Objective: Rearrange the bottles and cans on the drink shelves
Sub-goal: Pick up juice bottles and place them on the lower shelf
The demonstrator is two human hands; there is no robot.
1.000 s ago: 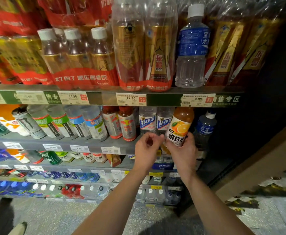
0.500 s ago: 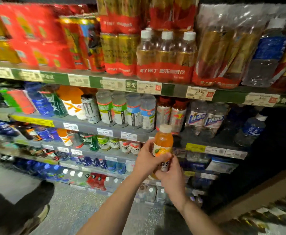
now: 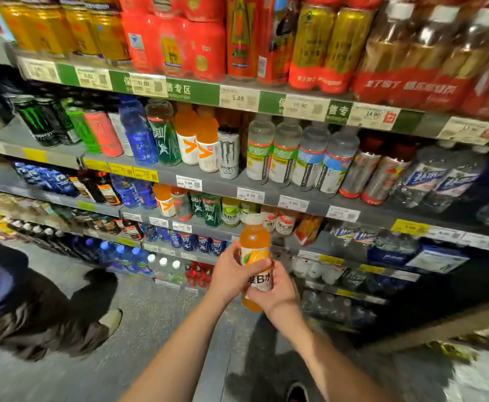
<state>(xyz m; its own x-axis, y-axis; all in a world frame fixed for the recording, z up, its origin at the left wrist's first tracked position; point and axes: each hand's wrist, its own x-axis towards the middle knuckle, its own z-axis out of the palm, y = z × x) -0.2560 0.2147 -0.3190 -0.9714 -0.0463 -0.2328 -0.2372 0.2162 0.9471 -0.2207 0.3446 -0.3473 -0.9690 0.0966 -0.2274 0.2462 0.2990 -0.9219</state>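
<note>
The fingers of the left hand were curled round the middle of an orange drink bottle, the thumb lying across its label. The right hand gripped the same bottle lower down, its fingers wrapped round the white part of the label, so that only the orange base showed beneath the palm. Both hands touched each other at the bottle's front. The bottle stood nearly upright, white cap on top, held in the air in front of the drink shelves and apart from them, at about the height of the third shelf down.

Just behind the cap, on that third shelf, stood small bottles with green and red labels. One shelf higher ran a row of clear bottles with green and blue labels, a white Monster can to their left, and next to it two orange bottles. Further left were a blue bottle, a green one, and dark and bright green cans. The top shelf carried red and gold cans and shrink-wrapped packs, blurred. Price tags lined the shelf edges.

At the left, on the grey floor, stood another person's leg and shoe.
</note>
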